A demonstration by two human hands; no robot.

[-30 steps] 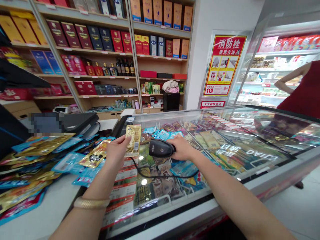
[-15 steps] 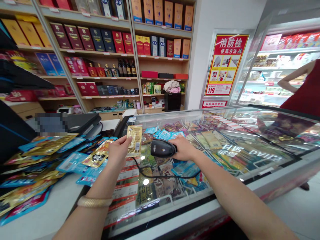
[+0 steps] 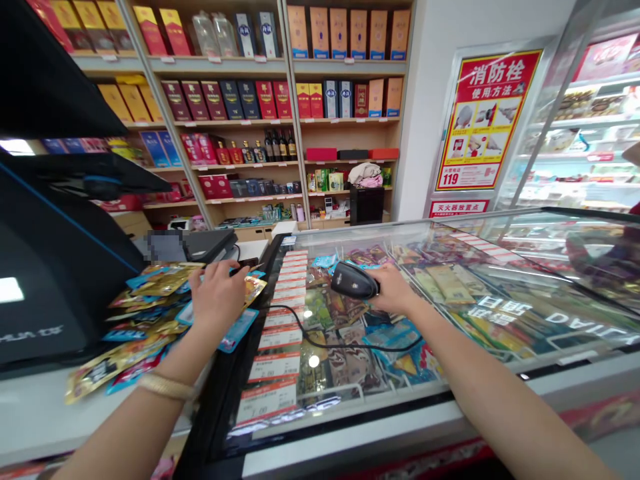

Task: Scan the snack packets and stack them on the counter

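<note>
My right hand (image 3: 393,288) grips a black handheld barcode scanner (image 3: 354,281) above the glass top of a freezer, its head facing left. A black cable (image 3: 325,345) trails from it over the glass. My left hand (image 3: 220,297) hovers over the counter's right side, palm down, with its fingers apart. Close beneath it lie a gold snack packet (image 3: 254,289) and a blue packet (image 3: 239,331), partly hidden by the hand. Left of them is a heap of gold, blue and red packets (image 3: 135,347); the wrist covers part of it.
Price labels (image 3: 274,365) line the left edge of the chest freezer (image 3: 350,437), which holds many packaged ices. A dark checkout machine (image 3: 55,280) stands at left on the white counter (image 3: 35,413). Shelves of boxed bottles (image 3: 225,100) fill the back wall.
My left hand has moved left from in front of the scanner to the packets, and the gold packet it held upright no longer shows there. The view has turned left.
</note>
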